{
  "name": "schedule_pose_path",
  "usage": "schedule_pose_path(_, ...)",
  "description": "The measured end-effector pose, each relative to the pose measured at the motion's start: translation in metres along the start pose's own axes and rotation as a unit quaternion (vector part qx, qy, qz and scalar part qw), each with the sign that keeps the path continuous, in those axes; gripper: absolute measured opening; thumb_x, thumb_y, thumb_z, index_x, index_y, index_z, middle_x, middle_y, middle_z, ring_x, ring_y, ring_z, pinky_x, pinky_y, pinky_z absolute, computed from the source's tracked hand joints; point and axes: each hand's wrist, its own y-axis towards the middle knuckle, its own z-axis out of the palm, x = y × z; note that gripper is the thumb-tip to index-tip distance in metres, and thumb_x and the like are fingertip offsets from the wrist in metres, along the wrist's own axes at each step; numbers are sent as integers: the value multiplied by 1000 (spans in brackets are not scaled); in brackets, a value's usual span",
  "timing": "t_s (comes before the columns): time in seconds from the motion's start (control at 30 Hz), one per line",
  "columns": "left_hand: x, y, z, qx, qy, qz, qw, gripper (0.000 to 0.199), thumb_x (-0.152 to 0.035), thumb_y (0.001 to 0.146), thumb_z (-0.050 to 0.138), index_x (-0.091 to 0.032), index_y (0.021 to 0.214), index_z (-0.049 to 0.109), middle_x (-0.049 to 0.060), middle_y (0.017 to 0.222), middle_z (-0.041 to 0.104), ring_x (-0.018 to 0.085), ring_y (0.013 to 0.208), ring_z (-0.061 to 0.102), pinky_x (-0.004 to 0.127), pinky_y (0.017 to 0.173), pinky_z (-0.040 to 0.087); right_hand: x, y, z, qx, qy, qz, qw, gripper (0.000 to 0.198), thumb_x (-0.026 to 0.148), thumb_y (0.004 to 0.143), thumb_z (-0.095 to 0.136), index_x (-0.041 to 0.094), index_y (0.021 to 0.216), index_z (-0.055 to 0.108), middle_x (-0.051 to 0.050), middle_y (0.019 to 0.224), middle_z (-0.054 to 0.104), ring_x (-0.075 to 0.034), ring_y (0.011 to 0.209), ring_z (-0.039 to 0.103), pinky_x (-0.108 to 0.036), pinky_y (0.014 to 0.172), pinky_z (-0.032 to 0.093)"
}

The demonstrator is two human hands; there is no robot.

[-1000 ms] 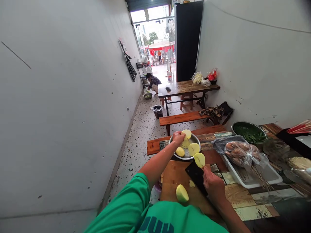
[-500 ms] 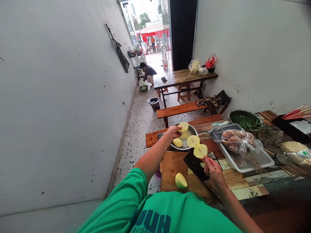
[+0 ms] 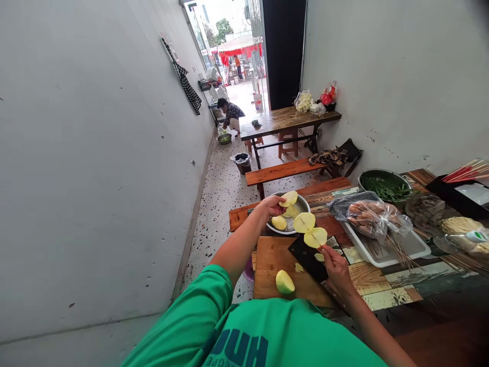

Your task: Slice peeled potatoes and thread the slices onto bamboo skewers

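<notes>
Left hand [image 3: 272, 206]: reaches over the near rim of the metal bowl [image 3: 305, 205], its grip pinching a potato slice [image 3: 288, 198] between thumb and fingertips.
Right hand [image 3: 336, 266]: its grip is pressed together on a thin skewer, too fine to trace, carrying two skewered slices [image 3: 310, 230] just above the cleaver [image 3: 306, 256].
Cutting board [image 3: 275, 270]: on the tabletop, near edge; the cleaver lies on its right part, a potato half [image 3: 284, 282] and a small offcut [image 3: 299, 267] rest on it.
Bowl: just beyond the board, holding more potato pieces.
Right side: white tray [image 3: 414, 248] with a bagged bundle of skewers.
Handling: the slices look light, stiff, wet and slippery, likely to snap if bent; best pinched by the edges.
</notes>
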Motion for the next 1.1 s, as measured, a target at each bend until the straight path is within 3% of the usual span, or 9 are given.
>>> schedule_pose_path(0.1,-7,-7,2,56,-6,-17,998,16,2,77,52,-10,86,57,5,70,59,11,57,51,19,50,41,4,-1,2,-11,-2,-3,1000,51,66,70,60,19,91,68,-6,73,65,-17,64,56,-29,56,46)
schedule_pose_path(0.27,-17,-13,8,112,5,-10,994,17,3,77,51,-10,86,56,5,71,59,10,57,53,19,50,40,14,-4,9,102,187,129,969,52,64,67,66,18,92,61,13,43,22,-6,38,18,-22,38,18)
schedule_pose_path(0.5,-24,-17,15,88,30,70,993,19,5,78,51,-13,84,54,2,72,59,9,58,54,20,51,40,31,-5,7,-5,7,-14,1000,45,60,73,62,20,91,69,-6,75,66,-18,68,58,-29,58,45)
schedule_pose_path(0.67,-30,-27,17,105,56,72,990,13,1,85,50,-11,85,56,3,74,61,11,60,57,22,54,42,49,-3,8,93,169,117,974,47,61,73,64,18,92,63,11,42,25,-7,36,22,-22,36,22)
schedule_pose_path(0.8,-32,-30,17,104,59,71,990,13,1,85,51,-12,83,55,3,73,61,10,60,57,22,55,42,56,-5,8,153,246,169,942,42,55,72,69,18,90,61,14,46,20,-3,36,14,-19,35,19)
schedule_pose_path(0.87,-31,-28,17,100,63,75,990,13,1,84,52,-11,84,56,4,74,61,10,60,57,22,55,43,56,-6,9,127,208,150,958,43,58,74,65,18,90,62,12,44,23,-5,36,17,-20,35,22)
schedule_pose_path(0.97,-30,-24,17,67,83,96,990,12,1,83,55,-10,83,55,4,73,61,10,58,56,21,52,43,55,-8,12,11,53,32,998,45,58,74,62,17,92,68,0,54,54,-14,49,48,-28,48,42)
schedule_pose_path(1.03,-29,-22,17,52,87,108,989,12,1,83,56,-10,84,55,3,72,60,10,57,56,20,50,43,56,-9,13,-41,-27,-42,998,43,56,74,61,17,93,70,-9,81,68,-21,75,62,-32,68,50)
schedule_pose_path(1.1,-28,-23,18,49,84,115,989,12,1,84,56,-10,84,55,2,71,61,9,56,57,20,49,43,58,-9,13,-31,-9,-29,999,41,55,75,60,18,91,70,-9,80,68,-20,72,61,-31,66,49)
